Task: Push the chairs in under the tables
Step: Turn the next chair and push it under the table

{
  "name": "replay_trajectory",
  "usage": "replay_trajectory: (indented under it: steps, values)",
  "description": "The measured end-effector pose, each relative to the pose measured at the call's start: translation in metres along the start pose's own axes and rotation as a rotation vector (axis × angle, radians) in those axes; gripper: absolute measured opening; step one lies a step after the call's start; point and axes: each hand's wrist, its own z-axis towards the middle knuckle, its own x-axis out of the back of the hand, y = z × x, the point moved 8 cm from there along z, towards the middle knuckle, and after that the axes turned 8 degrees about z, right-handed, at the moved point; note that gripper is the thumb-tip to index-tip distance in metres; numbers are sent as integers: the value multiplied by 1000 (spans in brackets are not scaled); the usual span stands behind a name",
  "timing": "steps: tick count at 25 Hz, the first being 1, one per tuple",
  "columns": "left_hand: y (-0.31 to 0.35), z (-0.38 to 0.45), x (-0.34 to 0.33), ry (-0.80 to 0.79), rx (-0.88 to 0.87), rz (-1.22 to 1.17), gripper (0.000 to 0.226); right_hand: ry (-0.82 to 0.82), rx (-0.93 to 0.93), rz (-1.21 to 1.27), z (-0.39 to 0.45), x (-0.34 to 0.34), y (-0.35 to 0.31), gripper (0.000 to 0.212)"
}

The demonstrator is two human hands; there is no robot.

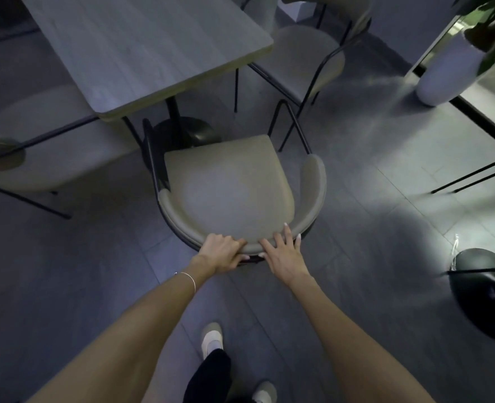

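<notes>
A beige padded chair with a curved backrest and black metal legs stands in front of me, its seat just short of the corner of a grey wood-grain table. My left hand grips the near rim of the backrest, fingers curled over it. My right hand lies flat on the same rim just to the right, fingers spread. The table's black round base shows between the seat and the tabletop.
A second beige chair stands at the table's right side and a third at its left. A white planter with a green plant is at the upper right. Another black table base sits right. My shoes are on the grey tile floor.
</notes>
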Motion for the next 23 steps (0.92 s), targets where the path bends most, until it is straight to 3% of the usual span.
replay_trajectory:
  steps: [5, 8, 9, 11, 12, 14, 16, 17, 19, 23]
  values:
    - [-44, 23, 9, 0, 39, -1, 48, 9, 11, 67, 46, 16, -15, 34]
    - [-48, 24, 8, -53, 41, -22, 51, -131, -15, 24, 49, 18, -17, 42]
    - [-51, 24, 8, -105, 44, -83, 54, -182, -25, -3, 51, 25, -16, 44]
    - [-64, 25, 19, -252, 93, -453, 65, -221, -51, -4, 62, 51, -13, 52]
    - [-77, 29, 31, -266, 149, -704, 70, -175, -74, 35, 73, 72, -8, 55]
    - [-129, 40, 65, -5, 361, -1004, 69, -13, -118, 95, 97, 114, 8, 54]
    - [-191, 38, 87, 255, 641, -957, 66, 104, -161, 135, 125, 151, 32, 49]
    - [-214, 36, 87, 263, 753, -861, 66, 116, -192, 160, 140, 160, 46, 48]
    - [-244, 32, 66, 121, 926, -742, 70, 87, -262, 207, 168, 163, 74, 53]
    - [-253, 28, 9, -126, 1135, -841, 82, -42, -407, 286, 215, 127, 120, 74]
